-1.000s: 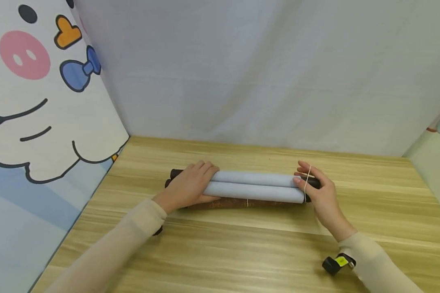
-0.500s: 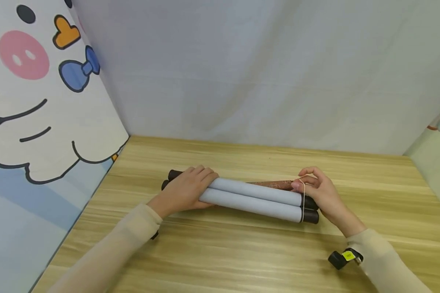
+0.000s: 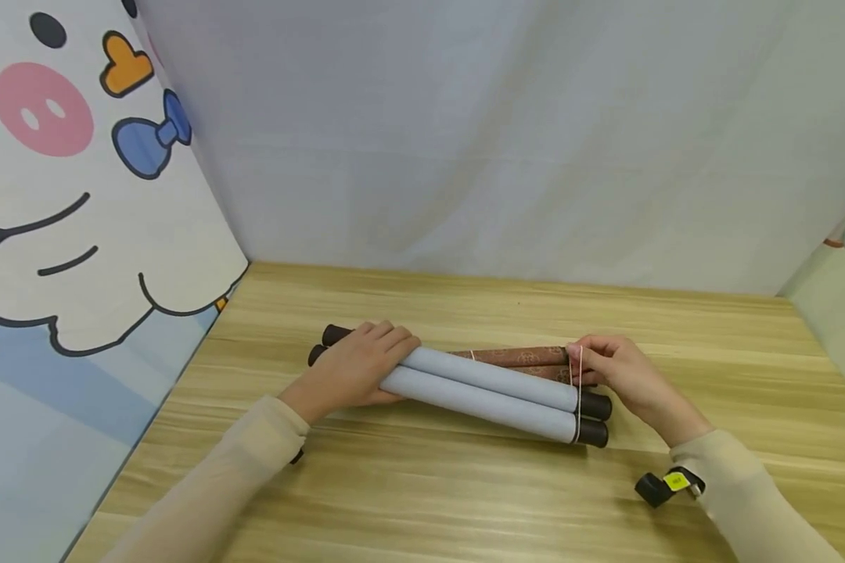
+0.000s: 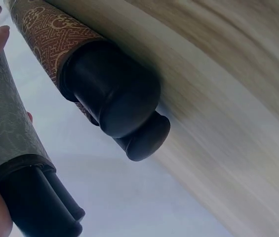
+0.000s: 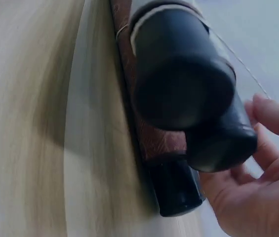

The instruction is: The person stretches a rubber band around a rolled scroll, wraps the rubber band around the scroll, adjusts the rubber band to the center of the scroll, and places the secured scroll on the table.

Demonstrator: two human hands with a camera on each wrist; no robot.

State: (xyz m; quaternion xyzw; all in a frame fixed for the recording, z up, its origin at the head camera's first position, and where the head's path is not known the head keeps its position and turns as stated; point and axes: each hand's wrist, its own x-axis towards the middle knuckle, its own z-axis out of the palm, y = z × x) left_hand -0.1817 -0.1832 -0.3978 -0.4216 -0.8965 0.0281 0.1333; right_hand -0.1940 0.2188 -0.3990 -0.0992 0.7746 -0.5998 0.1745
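My left hand (image 3: 363, 366) grips a side-by-side pair of pale blue-grey scrolls (image 3: 486, 403) near their left ends. Their right ends angle towards me, with dark end knobs (image 3: 593, 432) sticking out. A thin white string (image 3: 580, 395) loops round that right end, and my right hand (image 3: 627, 383) pinches it between thumb and fingers. Behind and beneath lies a pair of brown patterned scrolls (image 3: 524, 357), partly covered by the pale pair. In the left wrist view the brown scroll (image 4: 55, 32) and the grey scroll (image 4: 13, 113) are apart at their left ends.
All this is over a wood-grain table (image 3: 465, 500). A plain white cloth (image 3: 465, 141) hangs along its back edge, and a cartoon-printed panel (image 3: 113, 258) stands at the left. A black wrist camera (image 3: 653, 489) sits below my right wrist.
The right end of the pale scrolls has swung towards me, uncovering the brown scrolls behind. My right hand has moved down slightly, still with the string, which now loops round the pale pair's end.
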